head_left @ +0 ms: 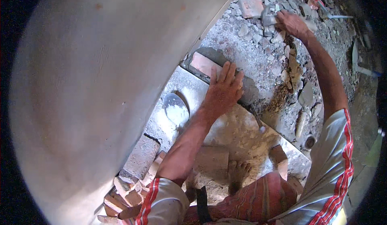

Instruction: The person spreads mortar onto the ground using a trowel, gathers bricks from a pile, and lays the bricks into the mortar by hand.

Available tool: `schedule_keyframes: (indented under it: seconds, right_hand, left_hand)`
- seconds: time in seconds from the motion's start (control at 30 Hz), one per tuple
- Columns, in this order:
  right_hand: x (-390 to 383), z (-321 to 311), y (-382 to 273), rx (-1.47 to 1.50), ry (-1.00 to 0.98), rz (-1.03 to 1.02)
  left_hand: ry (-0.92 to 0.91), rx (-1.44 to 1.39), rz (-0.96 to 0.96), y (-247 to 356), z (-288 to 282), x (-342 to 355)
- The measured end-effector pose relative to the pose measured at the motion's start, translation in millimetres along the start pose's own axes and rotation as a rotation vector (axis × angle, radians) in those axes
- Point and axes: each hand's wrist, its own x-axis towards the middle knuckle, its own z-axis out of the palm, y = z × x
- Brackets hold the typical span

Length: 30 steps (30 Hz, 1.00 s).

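Observation:
My left hand [223, 87] lies with its fingers spread across a reddish brick [203, 63]. The brick sits in wet grey mortar [250, 92] beside the wall's foot. At the upper right, my right hand [292, 24] is closed around what looks like a hammer, with its blunt grey head [269, 17] over the rubble; the fingers hide most of the handle. A rounded metal dish-like piece [176, 108], smeared pale, rests left of my left forearm. On the right lies a trowel [306, 95] with a leaf-shaped blade.
A plain wall [96, 83] slants along the left. Broken bricks [131, 196] pile at its lower end. Rubble [262, 43] covers the upper right, with a loose brick [250, 5] and a red container [315, 2]. My bare foot [238, 174] stands below.

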Motion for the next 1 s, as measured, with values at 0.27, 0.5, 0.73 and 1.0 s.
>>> schedule_keyframes:
  seconds: [0.27,0.5,0.73,1.0]
  right_hand:
    - [-47.1,-10.5,-29.7,0.522,-0.237,0.473]
    - [-40.7,-107.7,-145.1,0.879,0.159,0.610]
    - [-18.6,-124.6,-214.9,0.986,0.141,0.358]
    - [1.8,-130.7,-261.1,0.570,0.138,0.220]
  left_hand:
    - [0.053,0.005,0.017,4.4,4.1,5.5]
    - [0.115,-0.071,-0.151,10.4,5.1,-6.4]
    - [0.161,-0.101,-0.148,13.7,11.6,-7.4]
    - [0.200,-0.068,-0.153,12.8,19.0,-12.9]
